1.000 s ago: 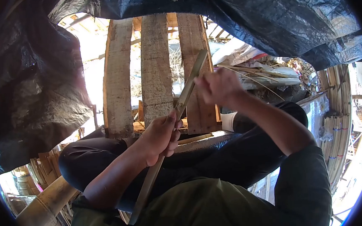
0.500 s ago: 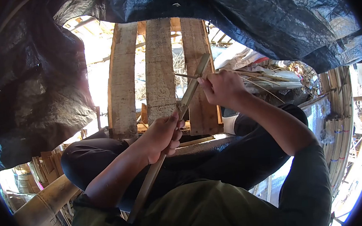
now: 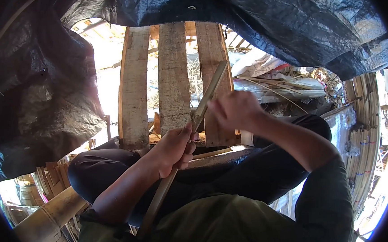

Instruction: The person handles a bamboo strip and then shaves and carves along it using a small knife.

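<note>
My left hand [image 3: 176, 148] is wrapped round a long flat strip of bamboo or wood [image 3: 211, 90], which slants from my lap up over the slatted boards. Beside the strip's upper part is my right hand [image 3: 237, 110], its fingers curled and blurred by motion; whatever it holds cannot be made out. The strip's upper end stands free over the right board [image 3: 208, 43], and its lower end rests against my shirt.
Wooden boards [image 3: 172, 73] stretch ahead of my crossed legs. Dark plastic sheeting [image 3: 285, 15] hangs above and to the left. A thick bamboo pole [image 3: 52, 216] lies at lower left. Bundled strips [image 3: 360, 154] stand on the right, with loose strips [image 3: 286, 85] further back.
My right hand has moved down along the strip, and the thin blade-like tool seen in it half a second ago is no longer visible. My left hand keeps its hold.
</note>
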`<state>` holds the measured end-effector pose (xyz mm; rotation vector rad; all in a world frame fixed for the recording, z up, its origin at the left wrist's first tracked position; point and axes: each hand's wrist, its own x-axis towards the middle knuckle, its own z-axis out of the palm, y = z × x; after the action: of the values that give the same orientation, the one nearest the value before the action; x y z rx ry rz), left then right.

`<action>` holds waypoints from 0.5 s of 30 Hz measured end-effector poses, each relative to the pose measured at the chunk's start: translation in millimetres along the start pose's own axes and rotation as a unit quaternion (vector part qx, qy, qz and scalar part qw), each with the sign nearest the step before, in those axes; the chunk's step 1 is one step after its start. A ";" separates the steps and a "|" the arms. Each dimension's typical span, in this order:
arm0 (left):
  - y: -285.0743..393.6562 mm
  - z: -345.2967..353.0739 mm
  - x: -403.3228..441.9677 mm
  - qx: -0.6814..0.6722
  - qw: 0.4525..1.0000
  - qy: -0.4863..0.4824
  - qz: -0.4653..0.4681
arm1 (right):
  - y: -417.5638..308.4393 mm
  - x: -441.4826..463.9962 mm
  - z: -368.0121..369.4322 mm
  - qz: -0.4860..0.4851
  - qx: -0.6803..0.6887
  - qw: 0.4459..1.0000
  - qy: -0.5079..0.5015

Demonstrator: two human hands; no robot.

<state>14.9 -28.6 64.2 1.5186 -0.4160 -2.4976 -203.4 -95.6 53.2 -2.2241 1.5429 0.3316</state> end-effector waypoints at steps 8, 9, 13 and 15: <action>-1.7 -0.6 -1.1 -0.007 1.000 -0.013 0.000 | 50.3 30.5 2.0 0.041 -0.013 0.993 0.110; -0.4 -0.9 -2.1 -0.014 1.000 -0.014 -0.006 | 51.0 31.3 -0.7 0.062 -0.011 0.991 0.119; 0.5 -0.6 -3.4 -0.005 1.000 -0.010 0.000 | -6.9 -5.6 -4.8 0.026 0.056 0.998 0.015; -3.4 3.3 -2.8 0.036 0.999 0.022 0.010 | -17.4 -21.1 -6.3 -0.080 0.047 0.996 -0.019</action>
<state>13.2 -24.0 66.9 1.5831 -0.5164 -2.4540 -195.0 -75.7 71.0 -2.2363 1.3236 0.2481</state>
